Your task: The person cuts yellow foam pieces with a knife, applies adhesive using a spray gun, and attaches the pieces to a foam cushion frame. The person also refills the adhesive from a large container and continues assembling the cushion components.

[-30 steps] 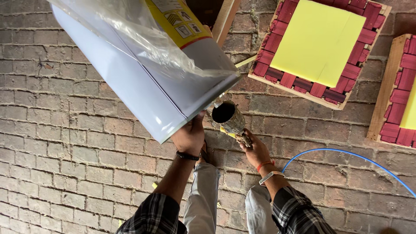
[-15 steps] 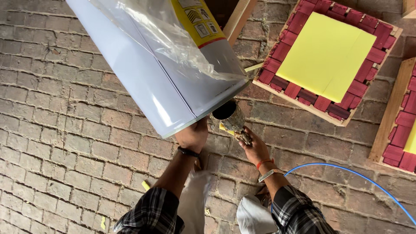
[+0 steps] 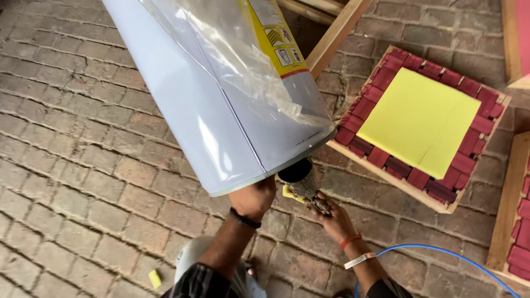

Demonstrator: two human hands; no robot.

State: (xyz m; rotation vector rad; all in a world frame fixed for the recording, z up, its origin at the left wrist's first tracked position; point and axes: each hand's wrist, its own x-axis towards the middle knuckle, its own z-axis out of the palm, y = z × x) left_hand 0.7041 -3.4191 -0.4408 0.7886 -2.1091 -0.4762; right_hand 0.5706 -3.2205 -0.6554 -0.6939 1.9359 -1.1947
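Covering the ground, weathered brick paving [image 3: 83, 165] lies under fingers gripping a white drum [image 3: 221, 110] and a small can [image 3: 298, 176].

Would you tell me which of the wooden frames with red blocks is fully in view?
The frame just right of the big white can, with red blocks all round a yellow sheet. The other red-block frame is cut off at the right edge.

Large white metal can [image 3: 221, 110], tilted, plastic-draped, over small dirty open cup [image 3: 298, 175]
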